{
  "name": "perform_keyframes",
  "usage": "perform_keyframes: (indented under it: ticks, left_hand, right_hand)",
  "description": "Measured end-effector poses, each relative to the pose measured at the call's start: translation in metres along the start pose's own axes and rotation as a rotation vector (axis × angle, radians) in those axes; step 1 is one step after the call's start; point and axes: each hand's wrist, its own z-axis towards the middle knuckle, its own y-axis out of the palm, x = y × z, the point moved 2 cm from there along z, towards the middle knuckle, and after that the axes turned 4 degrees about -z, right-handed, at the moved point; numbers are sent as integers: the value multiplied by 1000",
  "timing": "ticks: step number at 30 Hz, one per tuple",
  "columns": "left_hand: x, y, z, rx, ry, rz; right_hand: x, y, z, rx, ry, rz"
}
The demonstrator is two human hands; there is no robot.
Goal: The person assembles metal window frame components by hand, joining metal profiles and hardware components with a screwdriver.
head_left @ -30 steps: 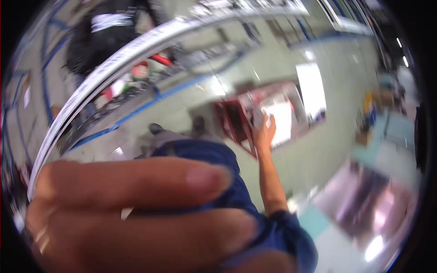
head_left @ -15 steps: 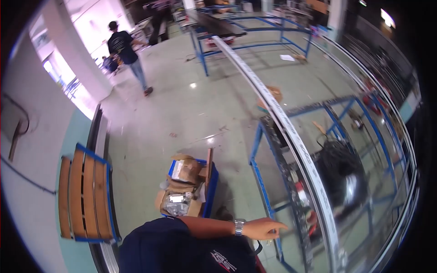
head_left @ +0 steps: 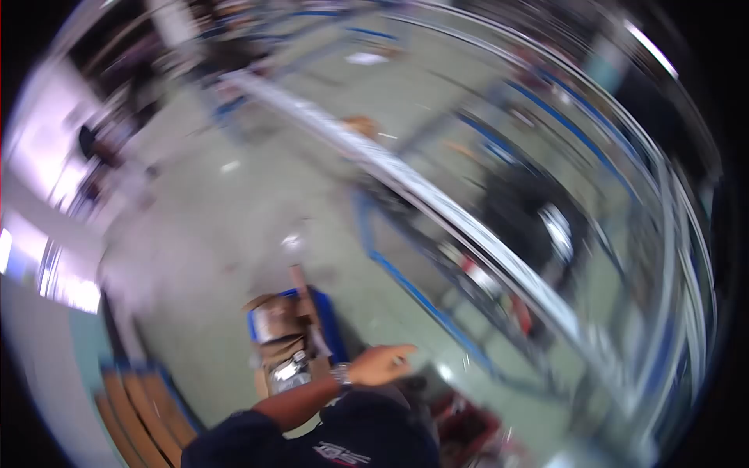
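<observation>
My left hand (head_left: 381, 365) reaches across in front of my dark shirt, a metal-band watch (head_left: 341, 375) on its wrist. Its fingers are partly bent, with one stretched forward, and I see nothing held in them. Just left of the hand in view, on the floor, is a blue crate (head_left: 331, 334) with opened cardboard boxes (head_left: 275, 321) in it. One box holds something in clear plastic (head_left: 290, 370). A brown strip (head_left: 303, 292) stands up at the crate's side. My right hand is out of view. Motion smears the picture.
A long pale metal profile (head_left: 437, 199) lies across a blue metal frame (head_left: 421, 292) to the right. A dark coiled bundle (head_left: 515, 207) sits within that frame. Brown slats (head_left: 144, 413) lean at lower left. A blurred red object (head_left: 468, 425) is at bottom centre.
My view has swung right, so the crate, frame and profile sit further left. My left hand also appears further left and higher. The walking person is now only a smear at far left.
</observation>
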Motion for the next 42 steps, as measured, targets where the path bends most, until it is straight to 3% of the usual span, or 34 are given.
perform_keyframes:
  ticks: [2, 3, 6, 7, 8, 11, 14, 17, 18, 21, 24, 25, 27, 28, 30, 32, 34, 37, 40, 42]
  left_hand:
    - [-22, 10, 8, -62, -23, 35]
    - [-32, 15, 9, -98, -36, 99]
    - [-28, 22, 3, -251, -15, 77]
    - [-20, 23, -1, -314, -91, 51]
    - [-35, 26, -6, -320, -140, 27]
    - [-70, 44, -15, -354, -285, 11]
    - [-73, 82, -19, -522, -245, 268]
    - [-78, 142, -12, -651, 321, 277]
    - [-79, 168, -14, -580, 308, 381]
    - [-51, 256, -30, -625, 16, 378]
    - [-69, 326, -47, -639, 867, 593]
    - [-53, 342, -59, -677, 636, 537]
    - [-21, 379, -79, -713, 171, 426]
    - [-10, 403, -79, -780, 44, 377]
    - [-15, 448, -67, -827, 322, 379]
    - [-30, 494, -48, -877, 419, 500]
    - [-38, 535, -34, -812, 522, 595]
    - [-76, 584, -22, -528, 766, 629]
    - [-78, 605, -20, -926, -119, 1031]
    - [-114, 607, -26, -870, 228, 906]
  right_hand:
    - [11, -3, -35, -235, 661, 297]
    - [-2, -35, -34, -215, 786, 390]
    - [19, -56, -52, -118, 900, 233]
    - [34, -51, -67, -128, 1007, 288]
    - [53, -37, -90, -83, 962, 156]
    - [80, -26, -112, -205, 1023, 226]
    - [76, -41, -103, -254, 1197, 429]
    - [83, -32, -112, -231, 1283, 463]
    - [86, -33, -115, -228, 1299, 468]
    - [107, -43, -136, -213, 1334, 688]
    - [114, -28, -175, 170, 1337, 953]
    - [110, -22, -190, 291, 1331, 1054]
    - [109, -14, -206, 340, 1341, 1397]
    - [104, -20, -205, 390, 1387, 1503]
    - [94, -36, -206, 430, 1433, 1709]
    - [76, -29, -225, 431, 1542, 1626]
    - [73, -28, -240, 409, 1581, 1530]
    - [66, -39, -267, 408, 1663, 1556]
    - [62, -51, -292, 443, 1696, 1578]
    - [59, -58, -303, 464, 1717, 1596]
